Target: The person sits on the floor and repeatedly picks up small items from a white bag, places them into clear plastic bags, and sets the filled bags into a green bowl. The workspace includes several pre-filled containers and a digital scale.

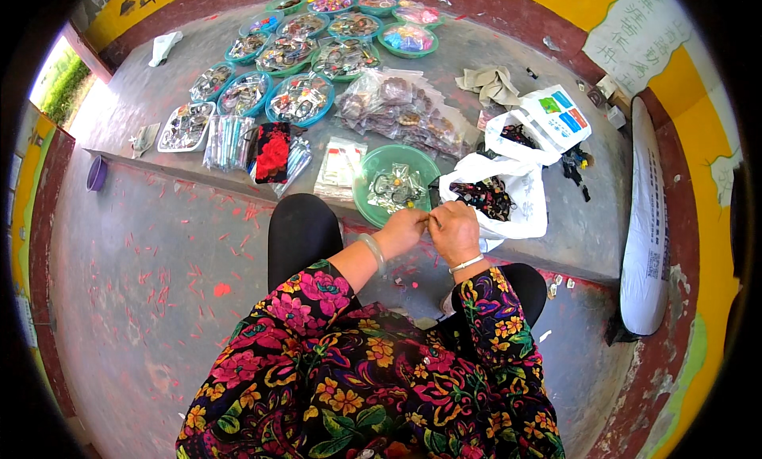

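My left hand (402,230) and my right hand (454,231) meet fingertip to fingertip just in front of a green plastic basin (367,169). Both sets of fingers are pinched together. Whatever lies between them is too small to make out. Small clear bags (397,187) with dark cord-like items fill the middle of the basin. Right of it, close to my right hand, a white plastic bag (529,213) gapes over a heap of dark, multicoloured corded pieces (484,197). A pale bangle circles my left wrist and a white band my right.
A stack of flat clear bags (340,167) lies left of the basin, beside a red-and-black floral pouch (273,153). Behind are bagged brown beads (405,109) and several filled basins (300,99). A raised ledge edge (182,179) runs before me; a long white wrapped roll (644,229) stands right.
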Demonstrator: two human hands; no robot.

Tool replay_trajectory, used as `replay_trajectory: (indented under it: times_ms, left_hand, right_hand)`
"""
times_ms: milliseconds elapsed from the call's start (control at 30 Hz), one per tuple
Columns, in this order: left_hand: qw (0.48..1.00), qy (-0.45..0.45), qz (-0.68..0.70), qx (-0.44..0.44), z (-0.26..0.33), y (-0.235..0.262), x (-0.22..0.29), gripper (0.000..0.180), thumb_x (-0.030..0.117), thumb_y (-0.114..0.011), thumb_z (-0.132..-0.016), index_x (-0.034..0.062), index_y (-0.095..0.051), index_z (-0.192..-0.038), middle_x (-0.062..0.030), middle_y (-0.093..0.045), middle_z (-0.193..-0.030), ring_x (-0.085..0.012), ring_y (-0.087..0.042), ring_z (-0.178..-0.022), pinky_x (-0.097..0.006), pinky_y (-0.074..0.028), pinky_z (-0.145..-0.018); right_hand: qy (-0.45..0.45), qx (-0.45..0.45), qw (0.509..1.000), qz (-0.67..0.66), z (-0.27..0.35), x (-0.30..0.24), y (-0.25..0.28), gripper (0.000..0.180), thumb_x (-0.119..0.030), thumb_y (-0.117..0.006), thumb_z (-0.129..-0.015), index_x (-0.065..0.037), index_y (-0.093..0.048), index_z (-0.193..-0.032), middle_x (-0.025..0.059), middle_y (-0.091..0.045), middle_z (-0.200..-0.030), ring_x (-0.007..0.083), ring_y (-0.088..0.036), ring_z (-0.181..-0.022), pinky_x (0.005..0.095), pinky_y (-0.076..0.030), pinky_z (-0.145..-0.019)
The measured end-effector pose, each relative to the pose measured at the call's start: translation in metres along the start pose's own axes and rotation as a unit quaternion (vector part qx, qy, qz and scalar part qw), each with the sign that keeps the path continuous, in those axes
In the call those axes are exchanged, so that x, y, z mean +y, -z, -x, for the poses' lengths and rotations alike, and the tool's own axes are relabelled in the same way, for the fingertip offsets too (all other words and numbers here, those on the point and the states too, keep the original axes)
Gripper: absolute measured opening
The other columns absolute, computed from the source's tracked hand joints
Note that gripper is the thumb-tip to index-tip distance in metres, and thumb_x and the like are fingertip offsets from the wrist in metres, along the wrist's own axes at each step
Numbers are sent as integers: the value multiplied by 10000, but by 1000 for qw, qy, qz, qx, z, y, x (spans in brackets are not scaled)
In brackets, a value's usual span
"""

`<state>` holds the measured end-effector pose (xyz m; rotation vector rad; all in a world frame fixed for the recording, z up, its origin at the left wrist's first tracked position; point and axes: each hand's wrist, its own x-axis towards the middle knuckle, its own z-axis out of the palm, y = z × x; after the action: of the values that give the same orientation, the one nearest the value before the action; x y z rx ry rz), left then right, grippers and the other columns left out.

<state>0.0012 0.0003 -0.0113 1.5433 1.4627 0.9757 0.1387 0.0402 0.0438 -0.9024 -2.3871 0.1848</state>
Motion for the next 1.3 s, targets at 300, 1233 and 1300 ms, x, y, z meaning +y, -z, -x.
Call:
replay_trajectory:
  times_ms: [300, 1233, 1300]
  left_hand:
    - [998, -42, -44, 18, 0, 0, 3, 157, 105, -532, -774, 30, -593, -898, -195, -591, -820, -352, -568, -756, -384, -446, -671]
    - [987, -123, -79, 65, 1, 2, 5, 171, 85, -520, -787, 46, -599, -934, -178, -578, -787, -335, -560, -712, -371, -454, -637]
    - [992, -94, -61, 58, 1, 2, 5, 178, 98, -522, -803, 49, -602, -954, -171, -587, -793, -298, -572, -701, -350, -455, -629]
  right_hand:
    - [-4, 15, 1000, 16, 1, -3, -2, 64, -118, -593, -656, -87, -539, -644, 59, -513, -675, 253, -510, -695, 379, -369, -620]
    - [-97, 23, 990, -97, -2, 7, -6, 74, -117, -619, -620, -59, -575, -621, 80, -565, -631, 284, -546, -629, 396, -415, -571]
    - [-134, 27, 982, -132, -2, 8, -5, 70, -106, -622, -620, -49, -582, -627, 83, -568, -622, 274, -552, -602, 373, -430, -549]
